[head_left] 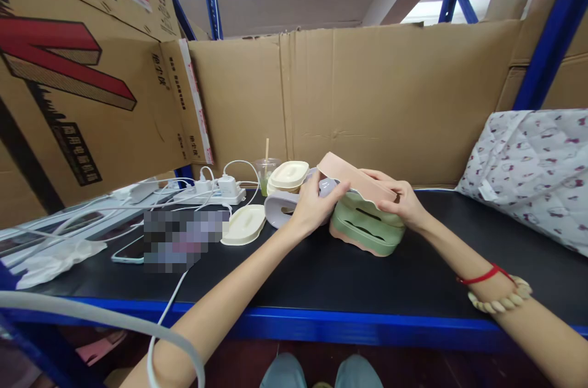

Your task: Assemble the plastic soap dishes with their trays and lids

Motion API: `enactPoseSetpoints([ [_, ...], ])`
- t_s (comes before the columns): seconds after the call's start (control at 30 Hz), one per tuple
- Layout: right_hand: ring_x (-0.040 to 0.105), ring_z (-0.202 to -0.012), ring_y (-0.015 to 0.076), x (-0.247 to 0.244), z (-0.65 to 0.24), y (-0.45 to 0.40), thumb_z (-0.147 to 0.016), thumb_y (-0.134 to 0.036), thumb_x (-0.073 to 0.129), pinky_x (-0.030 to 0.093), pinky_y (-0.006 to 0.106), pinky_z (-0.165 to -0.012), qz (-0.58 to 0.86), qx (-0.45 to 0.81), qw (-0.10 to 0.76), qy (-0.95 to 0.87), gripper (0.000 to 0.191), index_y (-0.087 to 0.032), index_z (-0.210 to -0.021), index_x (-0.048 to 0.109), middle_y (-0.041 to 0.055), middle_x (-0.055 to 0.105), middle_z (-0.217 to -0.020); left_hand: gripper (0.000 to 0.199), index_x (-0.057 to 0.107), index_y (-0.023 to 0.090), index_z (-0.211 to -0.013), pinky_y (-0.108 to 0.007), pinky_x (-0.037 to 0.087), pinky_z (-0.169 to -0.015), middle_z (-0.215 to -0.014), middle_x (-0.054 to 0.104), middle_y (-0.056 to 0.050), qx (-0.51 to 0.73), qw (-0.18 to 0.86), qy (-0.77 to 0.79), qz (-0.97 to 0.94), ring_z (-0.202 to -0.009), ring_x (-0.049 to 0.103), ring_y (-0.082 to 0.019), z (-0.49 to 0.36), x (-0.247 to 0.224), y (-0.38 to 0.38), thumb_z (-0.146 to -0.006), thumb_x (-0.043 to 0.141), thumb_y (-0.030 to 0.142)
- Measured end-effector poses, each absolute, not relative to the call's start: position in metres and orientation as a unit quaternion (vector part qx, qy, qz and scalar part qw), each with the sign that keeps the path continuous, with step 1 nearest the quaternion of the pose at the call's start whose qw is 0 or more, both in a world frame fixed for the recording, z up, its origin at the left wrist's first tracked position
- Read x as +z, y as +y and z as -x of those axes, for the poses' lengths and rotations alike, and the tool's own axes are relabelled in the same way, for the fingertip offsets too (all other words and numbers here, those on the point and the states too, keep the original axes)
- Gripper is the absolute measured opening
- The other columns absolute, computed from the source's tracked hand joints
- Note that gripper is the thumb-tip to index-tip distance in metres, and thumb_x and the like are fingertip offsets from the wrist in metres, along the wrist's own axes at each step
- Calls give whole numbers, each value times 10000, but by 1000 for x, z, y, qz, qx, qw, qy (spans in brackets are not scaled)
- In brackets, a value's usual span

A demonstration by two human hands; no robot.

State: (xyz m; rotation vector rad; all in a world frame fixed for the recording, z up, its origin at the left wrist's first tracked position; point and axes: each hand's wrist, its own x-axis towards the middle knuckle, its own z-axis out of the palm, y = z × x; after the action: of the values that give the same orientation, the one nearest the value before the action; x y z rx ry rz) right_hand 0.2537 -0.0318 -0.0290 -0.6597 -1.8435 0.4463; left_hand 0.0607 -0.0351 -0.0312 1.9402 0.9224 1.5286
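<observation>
Between my two hands is a pink plastic box-like shell [353,177] with a wavy lower edge, tilted down to the right. My left hand [316,201] grips its left side, and my right hand [402,198] has its fingers around the right end. Just below sits a light green plastic piece [367,232] with long dark slots, above another pink wavy edge [358,244]. Whether the held shell touches the green piece, I cannot tell. Beside my left hand lies a curved lilac piece [278,209], partly hidden.
Cream lids [245,224] lie left of the lilac piece, more of them stacked [290,174] behind. A plastic cup [266,171] with a straw stands farther back. Left are a power strip [220,191], white cables and a phone [131,250]. A patterned bag [533,174] sits right; cardboard [367,88] walls the back.
</observation>
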Motion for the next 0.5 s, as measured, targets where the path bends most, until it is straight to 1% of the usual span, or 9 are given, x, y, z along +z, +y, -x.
enactPoseSetpoints([
  [0.1,571,-1085,328,-28,-252,-34,-521,-669,698,435,431,-904,280,201,528,-776,523,-211,-766,757,119,647,-1157,537,480,181,-1051,-417,404,-938,-1141,616,-126,597,336,297,-665,-1134,528,-272,-62,-28,-37,-657,660,499],
  [0.2,569,-1087,336,-27,-250,-35,-522,-705,670,429,439,-914,278,219,527,-772,534,-211,-707,755,113,649,-1156,602,439,195,-1059,-406,428,-916,-1140,618,-122,610,386,246,-646,-1109,555,-262,-62,-28,-37,-610,703,497],
  [0.37,568,-1090,339,-28,-249,-33,-517,-702,677,427,447,-922,276,243,546,-753,509,-231,-690,761,104,662,-1138,623,447,194,-1019,-390,445,-890,-1093,624,-107,616,414,224,-632,-1042,590,-246,-62,-27,-35,-562,738,502],
  [0.5,567,-1100,337,-29,-248,-31,-513,-704,676,426,458,-934,273,261,550,-745,490,-241,-652,755,84,671,-1124,662,466,186,-1070,-377,448,-882,-1024,635,-80,617,427,224,-623,-1001,605,-229,-62,-26,-36,-564,734,519],
])
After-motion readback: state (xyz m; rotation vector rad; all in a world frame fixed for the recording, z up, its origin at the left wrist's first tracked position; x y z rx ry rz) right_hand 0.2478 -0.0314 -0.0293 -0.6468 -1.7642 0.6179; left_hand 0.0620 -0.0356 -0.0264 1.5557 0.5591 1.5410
